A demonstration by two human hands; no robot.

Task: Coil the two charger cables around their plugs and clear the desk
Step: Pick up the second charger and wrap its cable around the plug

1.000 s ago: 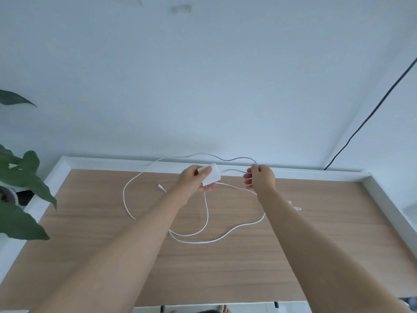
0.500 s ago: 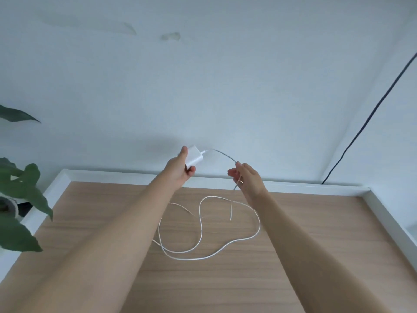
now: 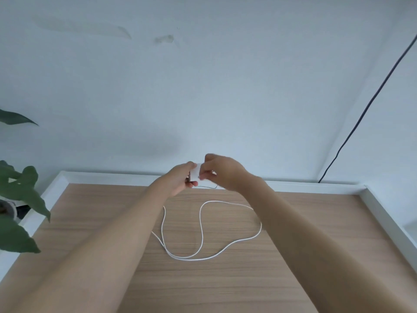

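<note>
Both hands raised together above the far edge of the desk (image 3: 225, 290), at centre. Left hand (image 3: 178, 180) grips the white plug (image 3: 195, 171) from the left, thumb on top, fingers curled under it. Right hand (image 3: 222, 172) closes on the plug from the right, fingertips pinched at its right face; whether it also pinches the cable there I cannot tell. Plug mostly hidden between the two hands, only a small white patch showing.

White cable (image 3: 200, 224) hangs down from the hands; a short dark-looking stretch shows just below the right hand. The rest lies slack on the wood nearer the camera, between the forearms: one tall loop rising toward the hands, one wider loop bulging right and passing under the right forearm. Both meet at a low point near centre.

Plant (image 3: 20, 195) at left edge, off the desk. Dark wire (image 3: 370, 102) runs down the wall at far right
</note>
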